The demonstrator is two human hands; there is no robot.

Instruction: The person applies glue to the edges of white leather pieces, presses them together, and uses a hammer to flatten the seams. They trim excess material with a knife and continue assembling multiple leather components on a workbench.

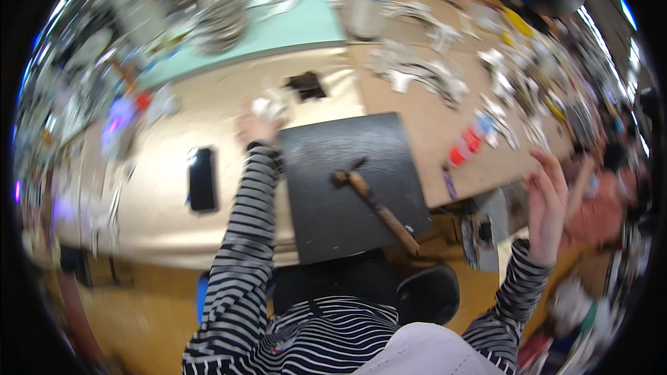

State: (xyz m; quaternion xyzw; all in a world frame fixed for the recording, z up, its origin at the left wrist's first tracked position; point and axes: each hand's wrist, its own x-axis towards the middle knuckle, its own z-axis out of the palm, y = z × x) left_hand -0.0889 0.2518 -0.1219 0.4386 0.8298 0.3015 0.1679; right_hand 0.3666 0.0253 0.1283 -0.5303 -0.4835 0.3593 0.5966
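Hammer [379, 206] diagonal, head upper-left

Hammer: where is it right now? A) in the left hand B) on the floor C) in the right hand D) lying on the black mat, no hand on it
D: the hammer lies diagonally on the black mat. The left hand reaches past the mat's far corner at a crumpled silvery piece, and the right hand is raised open and empty off to the side.

Wood floor [139, 319] w/ cluttered beige worktable [167, 229] (teal mat [292, 28] at back).
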